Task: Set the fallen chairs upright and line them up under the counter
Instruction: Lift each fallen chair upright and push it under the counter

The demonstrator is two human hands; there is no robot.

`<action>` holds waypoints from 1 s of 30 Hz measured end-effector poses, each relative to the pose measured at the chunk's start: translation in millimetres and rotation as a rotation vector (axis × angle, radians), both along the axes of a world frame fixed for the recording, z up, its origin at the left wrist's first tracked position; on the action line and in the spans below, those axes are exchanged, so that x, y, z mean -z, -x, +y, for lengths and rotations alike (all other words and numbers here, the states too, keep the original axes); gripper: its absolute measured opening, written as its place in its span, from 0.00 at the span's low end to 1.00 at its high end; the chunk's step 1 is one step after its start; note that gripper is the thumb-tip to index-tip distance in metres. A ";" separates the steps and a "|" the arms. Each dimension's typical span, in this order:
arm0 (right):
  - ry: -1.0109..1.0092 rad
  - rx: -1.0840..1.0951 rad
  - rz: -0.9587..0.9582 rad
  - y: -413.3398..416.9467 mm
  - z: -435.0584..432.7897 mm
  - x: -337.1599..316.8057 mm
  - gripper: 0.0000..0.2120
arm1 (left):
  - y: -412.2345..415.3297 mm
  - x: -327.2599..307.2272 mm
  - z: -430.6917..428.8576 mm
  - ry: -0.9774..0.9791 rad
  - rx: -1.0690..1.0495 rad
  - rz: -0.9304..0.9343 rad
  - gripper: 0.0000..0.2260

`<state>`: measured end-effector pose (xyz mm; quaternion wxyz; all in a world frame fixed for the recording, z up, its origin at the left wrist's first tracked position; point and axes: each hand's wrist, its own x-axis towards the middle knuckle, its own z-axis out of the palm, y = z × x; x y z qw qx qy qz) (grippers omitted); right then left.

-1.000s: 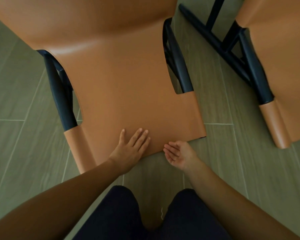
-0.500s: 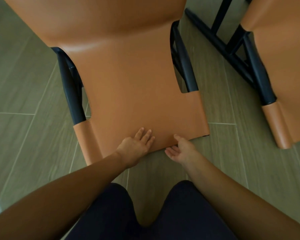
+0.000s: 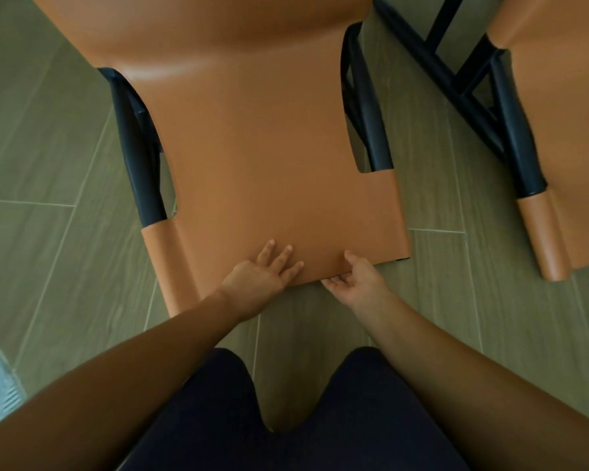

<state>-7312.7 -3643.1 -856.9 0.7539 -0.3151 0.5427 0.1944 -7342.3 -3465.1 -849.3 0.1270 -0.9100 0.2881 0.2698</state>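
Two grips meet on one edge. The right grip [image 3: 357, 283] pinches the top edge of the backrest [image 3: 286, 212] of the near chair [image 3: 252, 96], thumb on the upper face & fingers tucked underneath, palm turned up. The left grip [image 3: 262, 273], just beside it, lies flat on the tan face w/ fingers straight, pressing rather than clasping. Both sit approx mid-edge, btwn the two tan-sleeved posts. The chair lies on its back on the tiled floor [image 3: 48, 147], with the backrest edge nearest the person's knees [image 3: 218, 419] and the long axis running straight away from them. The seat bulges up at the far end, and the dark frame [image 3: 140, 171] shows along both sides. So the lift prob. has to go up & forward, tipping the chair away onto its feet. The right grip is the only one w/ real hold, so the left likely needs to hook the edge too, else the load goes lopsided. A second chair [image 3: 565, 130] lies near on the right, apart from the first & looks down too, its dark rails stretched along the floor. No tabletop in view, so which way the lining-up goes can't be told. Neither chair is upright yet, so the task looks early on.
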 end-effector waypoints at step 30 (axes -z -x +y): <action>0.027 -0.005 0.075 -57.8 72.9 -407.6 0.09 | -43.3 -378.1 74.9 0.232 -0.339 -0.002 0.31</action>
